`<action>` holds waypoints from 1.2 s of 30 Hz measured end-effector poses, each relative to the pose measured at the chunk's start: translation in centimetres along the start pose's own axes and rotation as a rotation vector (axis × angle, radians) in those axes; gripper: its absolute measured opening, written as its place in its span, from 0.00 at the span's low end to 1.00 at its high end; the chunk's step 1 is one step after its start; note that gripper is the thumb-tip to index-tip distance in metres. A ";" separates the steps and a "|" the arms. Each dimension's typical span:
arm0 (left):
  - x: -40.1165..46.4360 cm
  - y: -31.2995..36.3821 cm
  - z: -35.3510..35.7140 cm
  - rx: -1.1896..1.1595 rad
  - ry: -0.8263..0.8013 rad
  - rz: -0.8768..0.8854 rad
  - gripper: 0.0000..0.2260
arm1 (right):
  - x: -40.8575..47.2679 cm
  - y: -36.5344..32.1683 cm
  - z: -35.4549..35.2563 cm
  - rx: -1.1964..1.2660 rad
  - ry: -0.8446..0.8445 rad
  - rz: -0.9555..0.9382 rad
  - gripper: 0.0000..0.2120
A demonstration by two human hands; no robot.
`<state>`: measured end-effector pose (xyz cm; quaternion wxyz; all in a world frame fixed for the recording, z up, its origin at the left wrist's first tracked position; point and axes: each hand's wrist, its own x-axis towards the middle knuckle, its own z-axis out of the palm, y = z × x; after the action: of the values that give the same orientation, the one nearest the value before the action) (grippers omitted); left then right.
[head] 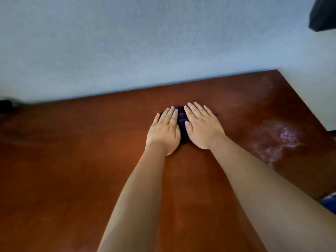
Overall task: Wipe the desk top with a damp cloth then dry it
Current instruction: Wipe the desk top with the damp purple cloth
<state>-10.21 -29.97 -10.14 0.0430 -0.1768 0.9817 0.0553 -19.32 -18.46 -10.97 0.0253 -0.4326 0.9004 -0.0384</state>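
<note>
A dark purple cloth [181, 119] lies bunched on the reddish-brown desk top [81, 170], near the middle toward the wall. Both hands lie flat on top of it, side by side. My left hand [164, 131] presses the cloth's left part with straight fingers. My right hand [202, 125] presses its right part, fingers spread and straight. Most of the cloth is hidden under the palms; only a strip between the hands and small edges show.
A shiny wet smear [278, 140] marks the desk at the right. A light blue-grey wall [145, 42] borders the desk's far edge. A dark object [323, 13] hangs at the top right. Something dark [5, 104] sits at the far left edge.
</note>
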 end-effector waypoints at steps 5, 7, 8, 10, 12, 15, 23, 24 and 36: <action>1.7 -0.5 0.0 0.011 -0.009 -0.021 0.24 | 1.9 0.4 0.3 0.014 -0.012 0.004 0.26; 1.2 -0.2 -0.1 -0.018 -0.007 -0.046 0.24 | 1.6 0.3 0.2 0.025 -0.021 0.007 0.26; 0.8 0.0 -0.1 -0.026 -0.009 -0.058 0.24 | 1.2 0.2 0.1 0.029 -0.024 0.010 0.27; -0.3 0.3 0.0 -0.007 -0.024 -0.072 0.24 | 0.1 0.0 0.0 0.030 -0.032 0.014 0.27; -1.4 0.6 0.1 0.044 -0.043 -0.074 0.24 | -1.2 -0.4 -0.2 0.029 -0.040 0.016 0.27; -2.9 1.0 0.3 0.086 -0.058 -0.075 0.25 | -2.9 -1.0 -0.2 0.038 -0.063 0.026 0.26; -5.5 1.8 0.8 0.073 -0.057 -0.056 0.25 | -5.9 -1.8 0.0 0.032 -0.070 0.072 0.26; -5.6 1.8 0.8 0.070 -0.060 -0.052 0.25 | -6.1 -1.9 0.0 0.038 -0.073 0.079 0.26; -1.2 0.7 0.4 0.025 -0.034 -0.013 0.24 | -1.9 -0.7 0.0 0.037 -0.017 0.098 0.26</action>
<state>-9.30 -28.82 -10.35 0.0622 -0.1818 0.9803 0.0456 -17.58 -17.41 -10.87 0.0427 -0.3878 0.9194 -0.0504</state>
